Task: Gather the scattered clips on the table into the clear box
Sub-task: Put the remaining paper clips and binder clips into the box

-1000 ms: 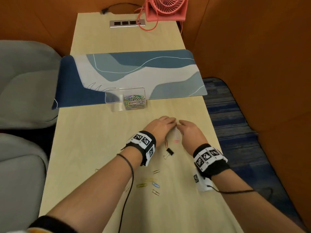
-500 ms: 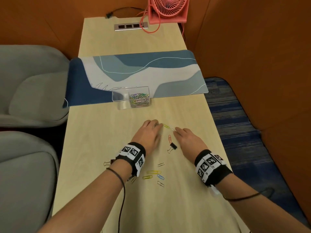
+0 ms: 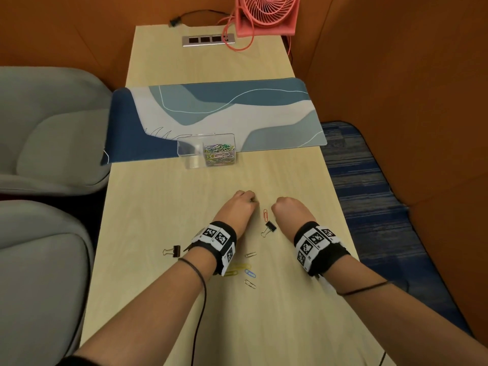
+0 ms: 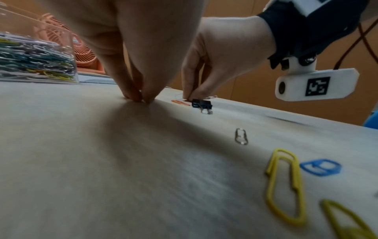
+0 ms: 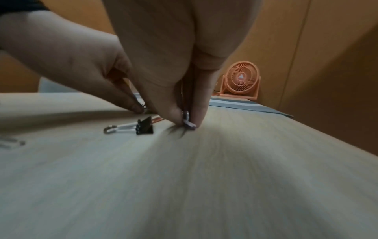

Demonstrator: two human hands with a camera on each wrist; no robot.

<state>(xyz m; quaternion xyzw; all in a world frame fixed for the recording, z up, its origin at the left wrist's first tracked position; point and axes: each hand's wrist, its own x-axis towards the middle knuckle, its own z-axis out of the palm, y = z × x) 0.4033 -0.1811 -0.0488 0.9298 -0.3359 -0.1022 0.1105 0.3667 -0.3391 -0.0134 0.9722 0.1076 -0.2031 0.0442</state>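
Note:
The clear box (image 3: 192, 151) stands at the mat's near edge, its right half full of coloured paper clips (image 3: 219, 154). My left hand (image 3: 252, 199) presses its bunched fingertips to the table and pinches a small paper clip (image 5: 143, 106). My right hand (image 5: 187, 122) pinches a pale paper clip (image 5: 189, 123) against the wood. Between the hands lie an orange paper clip (image 3: 266, 214) and a black binder clip (image 3: 269, 227). A second binder clip (image 3: 173, 251) lies left of my left wrist. Yellow clips (image 3: 240, 268), a blue clip (image 3: 250, 273) and silver clips (image 3: 250, 254) lie nearer me.
A blue patterned desk mat (image 3: 211, 112) crosses the table behind the box. A pink fan (image 3: 266, 14) and a socket strip (image 3: 208, 40) sit at the far end. Grey seats (image 3: 47, 143) flank the left edge; carpet (image 3: 369, 194) lies beyond the right edge.
Both hands have curled their fingers down onto the table. The yellow-green and pale clips that lay between the fingertips half a second ago are now covered or pinched.

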